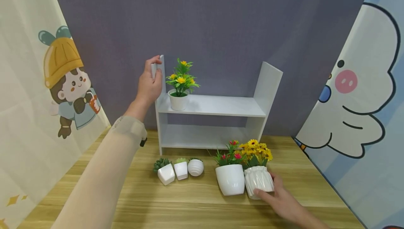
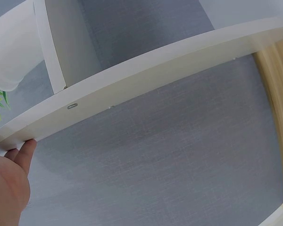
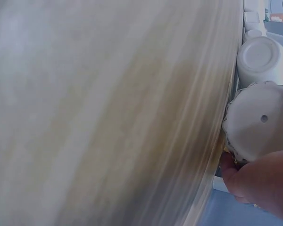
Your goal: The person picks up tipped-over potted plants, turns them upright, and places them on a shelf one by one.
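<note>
Left hand [image 1: 149, 83] grips the top of the left upright of the white two-tier wooden shelf [image 1: 217, 107], fingers curled over the panel's edge; the left wrist view shows fingertips [image 2: 23, 151] on the panel's end. Right hand [image 1: 281, 195] grasps the ribbed white pot of yellow artificial flowers [image 1: 258, 180], thumb at the front of the pot, fingers wrapped behind. That pot stands on the light wooden table [image 1: 195, 204], front right of the shelf, touching the smooth white pot with red flowers [image 1: 230, 178] on its left. The right wrist view shows the ribbed pot's underside [image 3: 259, 125] with a small hole, a fingertip just below it. A white pot of yellow flowers [image 1: 179, 97] sits at the left end of the upper tier. Three small white succulent pots [image 1: 180, 170] stand in a row in front of the shelf's left side. Grey wall [image 1: 221, 22] behind, cartoon curtains [image 1: 38, 81] either side.
</note>
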A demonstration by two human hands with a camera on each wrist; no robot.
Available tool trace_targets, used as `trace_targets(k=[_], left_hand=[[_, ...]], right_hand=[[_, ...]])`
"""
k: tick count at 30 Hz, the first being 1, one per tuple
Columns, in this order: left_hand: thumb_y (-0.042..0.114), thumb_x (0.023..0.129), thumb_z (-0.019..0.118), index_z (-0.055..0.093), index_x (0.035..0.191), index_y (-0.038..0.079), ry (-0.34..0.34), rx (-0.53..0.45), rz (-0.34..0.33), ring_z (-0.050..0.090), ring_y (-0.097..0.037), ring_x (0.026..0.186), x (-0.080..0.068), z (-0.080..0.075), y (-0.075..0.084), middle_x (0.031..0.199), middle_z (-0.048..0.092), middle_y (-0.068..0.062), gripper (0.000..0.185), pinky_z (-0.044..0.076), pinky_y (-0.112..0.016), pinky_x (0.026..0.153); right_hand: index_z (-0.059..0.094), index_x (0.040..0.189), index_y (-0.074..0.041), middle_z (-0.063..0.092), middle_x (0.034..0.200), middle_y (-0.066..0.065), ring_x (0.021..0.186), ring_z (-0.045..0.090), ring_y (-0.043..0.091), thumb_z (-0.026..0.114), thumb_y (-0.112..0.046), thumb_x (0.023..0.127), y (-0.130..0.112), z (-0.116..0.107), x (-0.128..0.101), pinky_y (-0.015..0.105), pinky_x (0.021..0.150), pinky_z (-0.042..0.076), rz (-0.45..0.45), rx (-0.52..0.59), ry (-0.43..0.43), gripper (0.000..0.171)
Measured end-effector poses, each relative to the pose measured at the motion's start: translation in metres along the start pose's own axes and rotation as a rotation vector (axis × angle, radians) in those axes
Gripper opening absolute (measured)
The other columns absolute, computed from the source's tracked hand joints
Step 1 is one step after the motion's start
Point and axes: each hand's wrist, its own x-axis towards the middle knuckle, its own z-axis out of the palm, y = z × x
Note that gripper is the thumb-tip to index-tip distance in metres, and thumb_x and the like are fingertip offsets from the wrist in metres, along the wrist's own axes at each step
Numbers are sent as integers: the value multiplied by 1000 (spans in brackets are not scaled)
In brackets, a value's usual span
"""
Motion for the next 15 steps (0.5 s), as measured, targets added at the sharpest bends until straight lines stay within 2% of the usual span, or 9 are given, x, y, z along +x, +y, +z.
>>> trace_targets(k=[5,10,15], left_hand=[[30,118,37,46,152,19,-1,0,-1,33,-8,52,-1,-1,1,175,43,10,37,33,-27,53],[30,118,37,46,152,19,-1,8,0,33,-8,53,0,-1,2,175,43,9,37,33,-27,53],[29,118,37,46,152,20,-4,3,-6,33,-8,53,-1,0,1,175,43,10,36,33,-27,54]], right_hand=[[2,164,14,27,165,47,155,35,61,71,-52,104,-1,0,-3,75,123,34,-14,4,10,112],[3,163,12,34,162,44,151,44,55,73,-46,104,1,2,-9,68,120,41,-46,4,25,109],[4,164,10,36,162,44,150,46,54,76,-47,102,2,3,-13,69,120,42,-35,5,36,111]])
